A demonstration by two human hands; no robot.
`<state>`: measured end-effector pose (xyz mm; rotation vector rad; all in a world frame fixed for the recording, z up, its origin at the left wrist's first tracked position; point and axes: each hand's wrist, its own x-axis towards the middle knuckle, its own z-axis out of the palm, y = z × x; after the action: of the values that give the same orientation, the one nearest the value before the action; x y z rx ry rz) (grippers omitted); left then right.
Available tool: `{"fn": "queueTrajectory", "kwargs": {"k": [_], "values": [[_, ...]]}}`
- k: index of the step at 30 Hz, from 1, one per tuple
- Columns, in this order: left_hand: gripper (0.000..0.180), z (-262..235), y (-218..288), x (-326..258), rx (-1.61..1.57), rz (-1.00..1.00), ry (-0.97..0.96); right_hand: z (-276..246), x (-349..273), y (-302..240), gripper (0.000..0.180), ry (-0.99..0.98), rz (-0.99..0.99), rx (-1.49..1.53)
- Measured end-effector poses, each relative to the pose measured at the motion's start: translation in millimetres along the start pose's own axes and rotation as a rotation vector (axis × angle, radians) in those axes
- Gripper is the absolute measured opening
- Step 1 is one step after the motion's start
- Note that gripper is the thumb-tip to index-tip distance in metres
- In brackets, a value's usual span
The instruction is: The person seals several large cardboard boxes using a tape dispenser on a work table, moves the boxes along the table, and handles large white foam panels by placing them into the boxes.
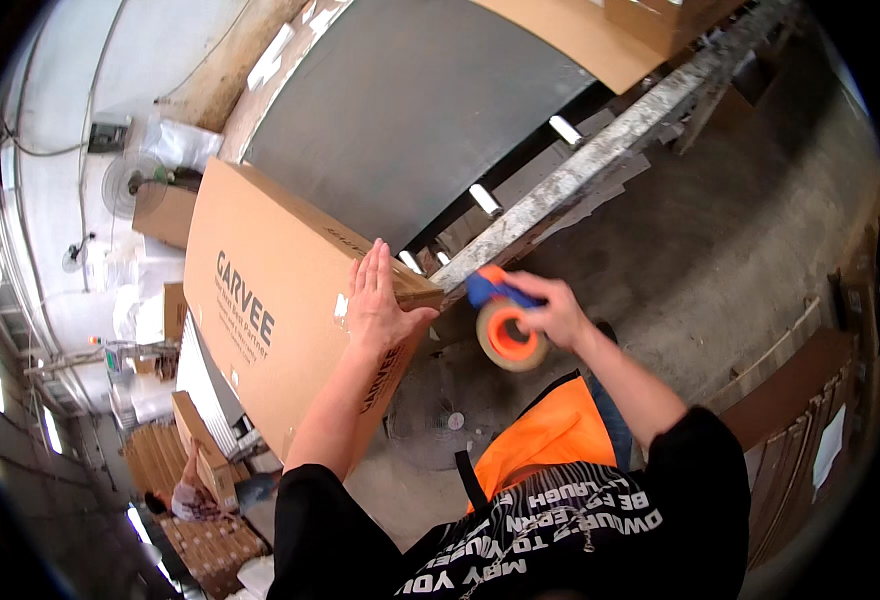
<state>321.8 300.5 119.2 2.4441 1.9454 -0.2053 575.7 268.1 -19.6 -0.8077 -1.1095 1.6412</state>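
A large brown cardboard box (290, 290) with dark printing stands tilted in view at the end of a conveyor. My left hand (375, 305) lies flat against it near its right corner, fingers stretched out and nothing in them. A small piece of clear tape shows on the box beside this hand. My right hand (558, 312) is wrapped round a blue and orange tape dispenser (508, 325) with a roll of tape on it. The dispenser is just right of the box corner and looks apart from it.
Behind the box runs a dark conveyor belt (410, 105) with a worn metal rail (580, 165). Another carton (600, 35) lies farther up the belt. A floor fan (452, 420) stands below. Stacked cardboard (800, 430) is at the right. Another person (192, 495) is at the lower left.
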Motion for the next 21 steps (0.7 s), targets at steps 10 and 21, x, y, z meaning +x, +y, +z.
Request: {"fn": "queueTrajectory", "kwargs": {"k": [10, 21], "values": [[0.122, 4.3, -5.7, 8.1, -0.027, 0.009, 0.044, 6.0, 167.1, -17.3, 0.063, -0.900, 0.373, -0.079], [0.095, -5.4, 4.2, 19.9, 0.004, -0.008, 0.003, 58.5, 86.5, -34.8, 0.042, -1.199, -0.003, -0.838]]}}
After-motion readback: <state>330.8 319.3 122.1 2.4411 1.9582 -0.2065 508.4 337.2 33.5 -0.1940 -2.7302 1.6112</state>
